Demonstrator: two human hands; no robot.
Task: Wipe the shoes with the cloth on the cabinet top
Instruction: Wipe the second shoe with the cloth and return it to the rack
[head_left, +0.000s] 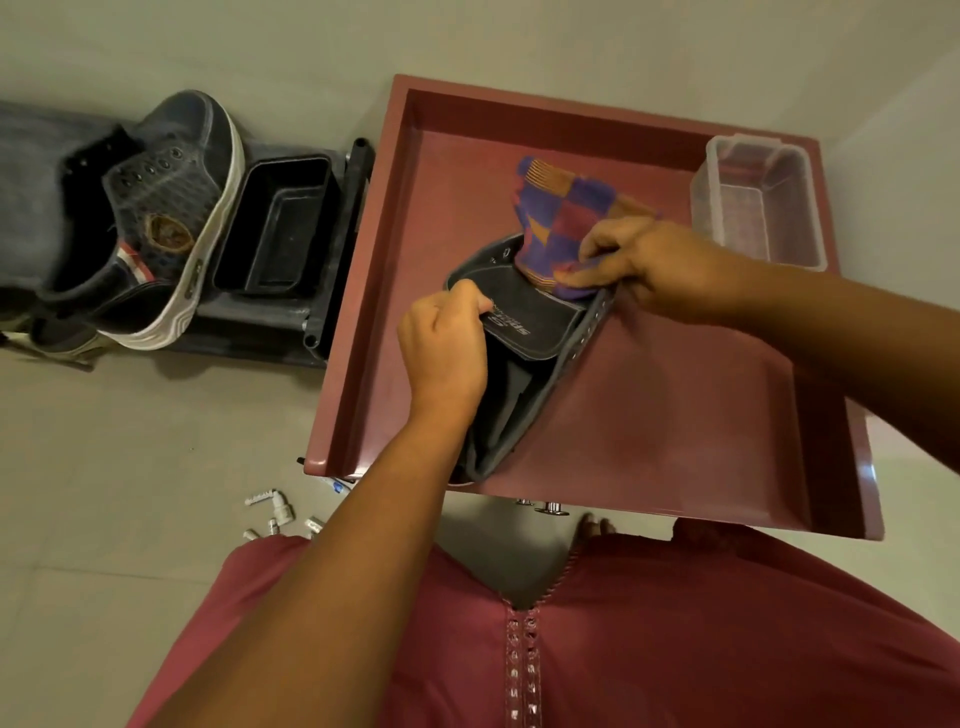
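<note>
A dark grey shoe (524, 364) lies on the maroon cabinet top (675, 415), its opening toward me. My left hand (447, 348) pinches the shoe's tongue near its printed logo. My right hand (654, 265) grips a chequered purple, red and orange cloth (561, 213) and presses it against the shoe's front, by the eyelet edge. A second dark shoe (161, 218) with a white sole stands tilted on the black rack at the left.
A clear plastic box (758, 202) sits at the cabinet top's far right corner. A black rack (280, 228) with a black tray stands left of the cabinet. Small white plastic fittings (275, 512) lie on the tiled floor near the cabinet's front.
</note>
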